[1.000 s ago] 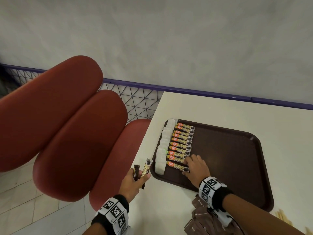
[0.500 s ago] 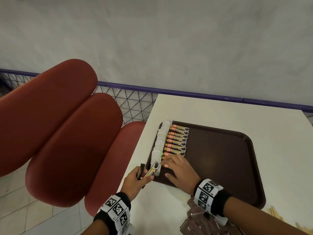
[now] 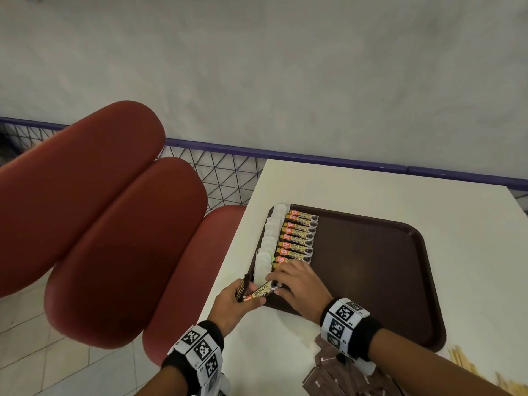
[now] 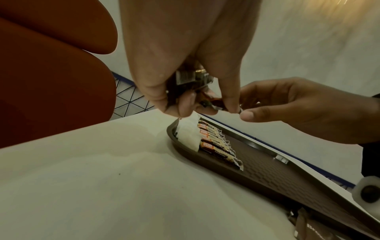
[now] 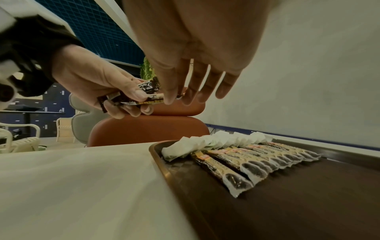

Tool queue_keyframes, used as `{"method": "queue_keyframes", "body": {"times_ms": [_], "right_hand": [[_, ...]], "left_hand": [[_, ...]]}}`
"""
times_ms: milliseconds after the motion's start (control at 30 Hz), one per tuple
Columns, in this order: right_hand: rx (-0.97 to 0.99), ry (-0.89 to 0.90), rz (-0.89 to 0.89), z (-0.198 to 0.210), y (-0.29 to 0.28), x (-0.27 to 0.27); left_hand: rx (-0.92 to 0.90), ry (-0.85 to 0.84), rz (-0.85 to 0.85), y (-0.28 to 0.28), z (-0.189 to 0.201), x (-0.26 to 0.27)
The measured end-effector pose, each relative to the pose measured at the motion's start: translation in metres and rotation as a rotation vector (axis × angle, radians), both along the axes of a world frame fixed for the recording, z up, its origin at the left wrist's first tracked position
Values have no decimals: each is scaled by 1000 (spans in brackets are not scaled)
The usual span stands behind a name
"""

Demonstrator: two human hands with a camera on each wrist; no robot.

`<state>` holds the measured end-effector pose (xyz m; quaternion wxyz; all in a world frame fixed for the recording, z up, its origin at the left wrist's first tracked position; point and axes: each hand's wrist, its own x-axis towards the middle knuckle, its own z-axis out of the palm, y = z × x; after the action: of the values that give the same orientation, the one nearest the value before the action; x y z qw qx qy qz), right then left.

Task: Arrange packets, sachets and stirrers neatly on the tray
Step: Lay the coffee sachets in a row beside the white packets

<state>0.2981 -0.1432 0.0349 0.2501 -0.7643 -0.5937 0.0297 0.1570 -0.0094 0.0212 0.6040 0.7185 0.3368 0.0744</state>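
Two hands meet over the brown tray's (image 3: 405, 281) near-left corner: the left hand (image 3: 231, 304) grips a few coffee sachets (image 3: 258, 291), and the right hand (image 3: 300, 284) pinches the far end of one. Rows of sachets lie on the tray beside them.

red chair (image 3: 114, 224), white table (image 3: 400, 195), wall (image 3: 285, 67)

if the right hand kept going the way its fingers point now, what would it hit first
Probably the granules sachet held in the left hand: the right hand points toward it, thumb and forefinger already at its free end. Past it lie the left fingers; depth is unclear.
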Motion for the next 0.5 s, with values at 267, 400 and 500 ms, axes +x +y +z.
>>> {"method": "queue_keyframes", "body": {"times_ms": [267,400,500], "right_hand": [[-20,-94,-32,-9,-18,-4],[-40,-141,-73,-13,-24,-2],[-63,-40,-213,-17,-31,9]], "left_hand": [[-156,41,55,-1,-3,-3],[-167,22,50,-8,-3,-2],[-149,27,154,-3,-3,-3]]}}
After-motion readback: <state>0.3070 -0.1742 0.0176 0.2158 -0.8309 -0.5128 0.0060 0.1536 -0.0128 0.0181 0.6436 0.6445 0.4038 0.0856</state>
